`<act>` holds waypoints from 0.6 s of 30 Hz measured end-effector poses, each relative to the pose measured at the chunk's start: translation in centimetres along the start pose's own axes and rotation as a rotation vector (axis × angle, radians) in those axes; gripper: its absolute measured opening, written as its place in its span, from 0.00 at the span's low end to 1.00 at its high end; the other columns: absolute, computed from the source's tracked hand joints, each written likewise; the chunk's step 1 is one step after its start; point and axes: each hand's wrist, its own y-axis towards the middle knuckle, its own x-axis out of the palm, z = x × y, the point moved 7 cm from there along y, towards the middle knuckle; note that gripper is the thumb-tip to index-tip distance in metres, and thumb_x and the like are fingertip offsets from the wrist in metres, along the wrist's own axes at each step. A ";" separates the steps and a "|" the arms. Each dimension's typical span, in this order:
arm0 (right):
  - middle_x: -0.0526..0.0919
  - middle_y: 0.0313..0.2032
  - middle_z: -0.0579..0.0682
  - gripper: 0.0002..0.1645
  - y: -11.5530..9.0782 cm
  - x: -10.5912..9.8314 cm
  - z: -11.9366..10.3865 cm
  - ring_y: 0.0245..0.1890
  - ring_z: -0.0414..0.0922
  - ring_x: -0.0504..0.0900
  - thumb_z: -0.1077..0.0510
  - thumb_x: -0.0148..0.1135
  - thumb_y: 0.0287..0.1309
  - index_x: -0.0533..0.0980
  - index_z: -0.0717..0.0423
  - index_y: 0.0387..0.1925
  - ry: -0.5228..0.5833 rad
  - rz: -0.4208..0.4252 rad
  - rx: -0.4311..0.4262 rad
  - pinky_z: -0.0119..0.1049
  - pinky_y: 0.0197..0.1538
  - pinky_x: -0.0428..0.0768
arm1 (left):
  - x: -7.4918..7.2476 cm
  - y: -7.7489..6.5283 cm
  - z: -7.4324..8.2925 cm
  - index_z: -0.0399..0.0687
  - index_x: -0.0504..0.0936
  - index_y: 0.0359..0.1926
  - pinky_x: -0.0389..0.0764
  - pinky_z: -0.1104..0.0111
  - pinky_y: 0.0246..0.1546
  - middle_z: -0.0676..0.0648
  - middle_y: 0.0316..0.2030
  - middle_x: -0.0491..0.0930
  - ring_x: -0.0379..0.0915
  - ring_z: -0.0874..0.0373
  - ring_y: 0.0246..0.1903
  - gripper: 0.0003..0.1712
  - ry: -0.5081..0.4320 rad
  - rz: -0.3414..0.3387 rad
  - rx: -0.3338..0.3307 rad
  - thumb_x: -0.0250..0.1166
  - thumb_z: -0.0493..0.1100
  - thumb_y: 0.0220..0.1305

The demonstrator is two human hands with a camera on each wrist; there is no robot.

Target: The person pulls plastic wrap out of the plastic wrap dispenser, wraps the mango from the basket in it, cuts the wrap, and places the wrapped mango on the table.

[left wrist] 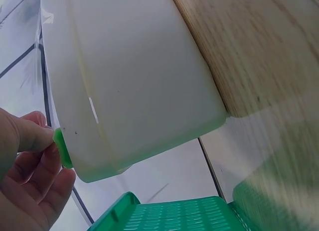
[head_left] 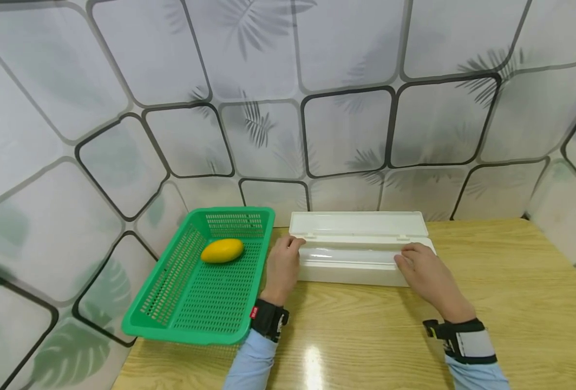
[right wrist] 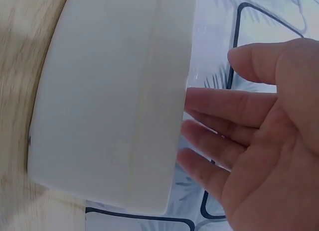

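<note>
A long white cling film dispenser [head_left: 353,275] stands on the table with its lid [head_left: 358,223] raised at the back. Clear plastic film [head_left: 348,253] spans its top. At the left end, my left hand [head_left: 283,268] pinches a small green tab [left wrist: 62,147] on the upper edge between thumb and finger. My right hand [head_left: 428,277] is at the right end. In the right wrist view its fingers [right wrist: 227,105] reach fairly straight to the dispenser's upper edge, the thumb standing apart; their tips are partly hidden behind that edge.
Left of the dispenser is a green plastic basket [head_left: 263,254], close to my left forearm. A yellow mango-like fruit [head_left: 222,251] lies inside it. The wooden table [head_left: 356,336] meets a patterned wall [head_left: 346,130] behind the dispenser.
</note>
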 end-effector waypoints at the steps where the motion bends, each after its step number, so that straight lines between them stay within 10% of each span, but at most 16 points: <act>1: 0.79 0.48 0.70 0.18 0.0 0.0 0.1 0.51 0.66 0.76 0.61 0.56 0.69 0.80 0.77 0.44 0.003 -0.005 0.009 0.61 0.54 0.74 | 0.0 0.0 0.0 0.43 0.82 0.39 0.79 0.62 0.31 0.44 0.34 0.78 0.77 0.50 0.33 0.16 0.003 0.007 0.001 0.66 0.22 0.54; 18: 0.77 0.47 0.76 0.17 0.1 0.5 0.3 0.49 0.70 0.78 0.67 0.59 0.63 0.77 0.84 0.41 -0.053 -0.037 0.075 0.61 0.51 0.76 | -0.1 0.0 0.0 0.41 0.82 0.41 0.80 0.62 0.38 0.42 0.36 0.76 0.75 0.48 0.38 0.15 -0.085 -0.018 0.001 0.64 0.20 0.57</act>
